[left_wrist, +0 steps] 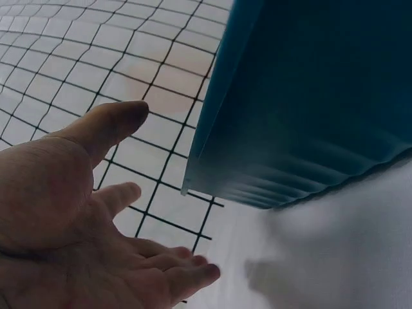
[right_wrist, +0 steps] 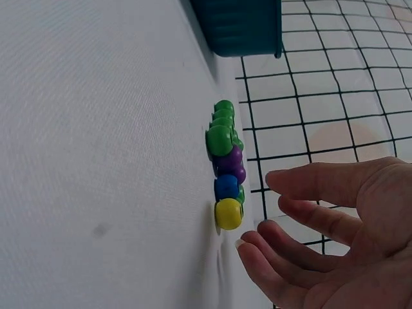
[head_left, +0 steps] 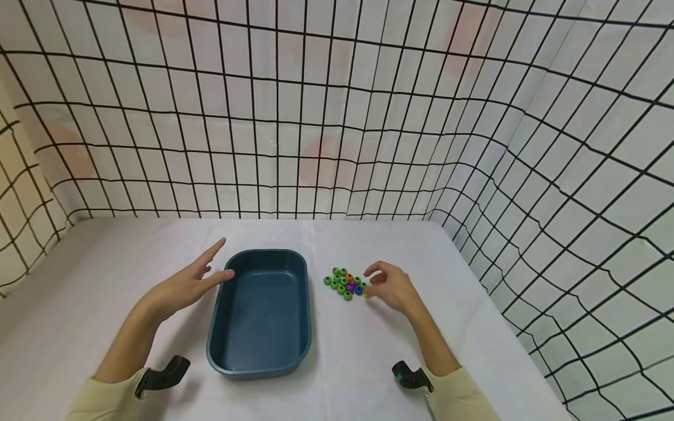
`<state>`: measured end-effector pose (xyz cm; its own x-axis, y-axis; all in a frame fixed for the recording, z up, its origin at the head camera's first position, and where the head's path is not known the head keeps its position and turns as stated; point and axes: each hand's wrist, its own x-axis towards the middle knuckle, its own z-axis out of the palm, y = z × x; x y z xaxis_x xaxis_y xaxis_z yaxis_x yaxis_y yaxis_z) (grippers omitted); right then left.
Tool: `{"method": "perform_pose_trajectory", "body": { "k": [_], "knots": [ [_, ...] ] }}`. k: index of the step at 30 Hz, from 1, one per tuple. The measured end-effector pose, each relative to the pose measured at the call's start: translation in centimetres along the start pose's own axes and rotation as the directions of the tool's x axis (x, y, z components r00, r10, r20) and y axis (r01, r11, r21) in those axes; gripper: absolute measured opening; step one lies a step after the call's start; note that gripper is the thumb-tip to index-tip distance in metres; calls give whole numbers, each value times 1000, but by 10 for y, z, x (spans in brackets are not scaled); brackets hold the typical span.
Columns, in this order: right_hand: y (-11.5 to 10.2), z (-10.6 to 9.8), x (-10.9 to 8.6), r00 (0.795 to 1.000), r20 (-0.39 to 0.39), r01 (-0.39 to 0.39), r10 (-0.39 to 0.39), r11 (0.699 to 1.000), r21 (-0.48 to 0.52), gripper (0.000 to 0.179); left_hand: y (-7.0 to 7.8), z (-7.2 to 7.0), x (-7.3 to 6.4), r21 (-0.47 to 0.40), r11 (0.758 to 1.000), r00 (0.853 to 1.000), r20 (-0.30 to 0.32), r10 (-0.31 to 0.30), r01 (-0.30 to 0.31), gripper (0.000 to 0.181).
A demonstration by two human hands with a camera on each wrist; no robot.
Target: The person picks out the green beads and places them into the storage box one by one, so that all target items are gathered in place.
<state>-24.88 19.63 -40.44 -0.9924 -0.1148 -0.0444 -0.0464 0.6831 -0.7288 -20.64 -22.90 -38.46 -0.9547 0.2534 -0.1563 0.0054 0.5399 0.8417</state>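
A cluster of round beads with holes lies on the white table, right of a deep blue rectangular basin (head_left: pixel 263 327). Most are green beads (head_left: pixel 341 290); among them are an orange bead (head_left: pixel 349 277), purple beads (right_wrist: pixel 230 161), a blue bead (right_wrist: pixel 226 187) and a yellow bead (right_wrist: pixel 229 214). My right hand (head_left: pixel 392 286) hovers at the cluster's right side, nearest the yellow bead, its fingers loosely bent and apart with nothing between them. At the basin's left rim my left hand (head_left: pixel 181 286) is held with fingers extended, thumb over the rim in the head view; the left wrist view shows a gap.
A black wire grid (head_left: pixel 279 128) stands along the back and sides of the table, with white sheeting behind it. The white tablecloth (head_left: pixel 368 362) extends around the basin and beads. Each wrist carries a black device (head_left: pixel 163 374).
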Motion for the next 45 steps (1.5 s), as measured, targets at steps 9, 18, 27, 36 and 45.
{"method": "perform_pose_trajectory", "body": {
  "k": [9,18,27,36,45],
  "knots": [
    [8,6,4,997,47,-59,59,998,-8,30,-5,5,1,-124,992,997,72,18,-9,86],
    [9,7,5,997,48,-61,62,998,-29,24,-14,2,7,-296,955,984,174,39,15,82],
    [12,8,7,997,44,-67,69,997,-33,21,-25,-1,8,-398,917,972,226,61,35,82],
    [14,10,8,998,36,-58,60,997,-45,24,-27,-1,8,-419,907,968,240,67,41,83],
    [15,14,8,999,12,-47,48,997,-62,23,-27,-1,7,-441,897,966,245,84,34,84]
  ]
}}
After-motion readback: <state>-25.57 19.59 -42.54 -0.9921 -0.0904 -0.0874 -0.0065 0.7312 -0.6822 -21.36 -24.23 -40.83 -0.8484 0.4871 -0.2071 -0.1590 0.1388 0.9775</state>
